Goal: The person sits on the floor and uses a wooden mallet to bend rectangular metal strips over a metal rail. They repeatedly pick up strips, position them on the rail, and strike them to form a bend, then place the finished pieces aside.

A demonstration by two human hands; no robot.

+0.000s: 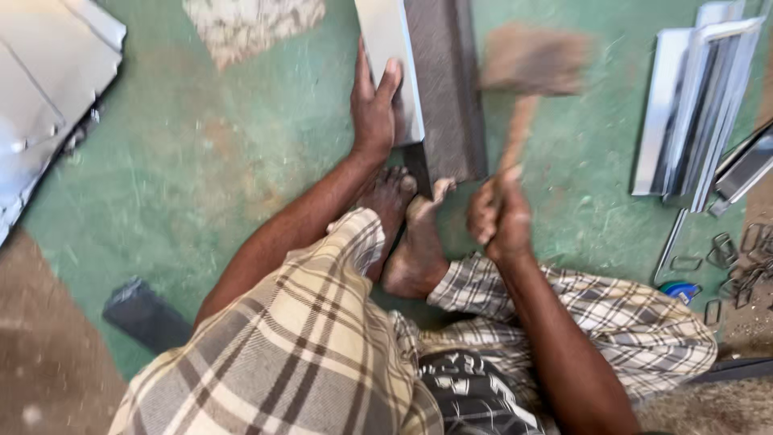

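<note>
Green floor [201, 161], left hand [372, 105] pressing metal sheet [390, 56], right hand [499, 217] gripping raised mallet [527, 68].

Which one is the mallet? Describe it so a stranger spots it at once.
Start at the green floor and find the long metal strip running away from the feet. Just right of it, the right hand grips the mallet: brown, wooden, blurred, unlike the grey metal around.

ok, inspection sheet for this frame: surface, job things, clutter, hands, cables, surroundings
Surface: green floor, worn and scuffed.
Job's things: sheet-metal strip lying on a dark steel bar; wooden mallet, blurred.
Clutter: folded metal channels; small wire clips; dark block.
Grippers: left hand flat on the strip; right hand grips the mallet handle.
Cables: nothing seen.
Surroundings: metal sheets at upper left; bare feet at the bar's end.
</note>
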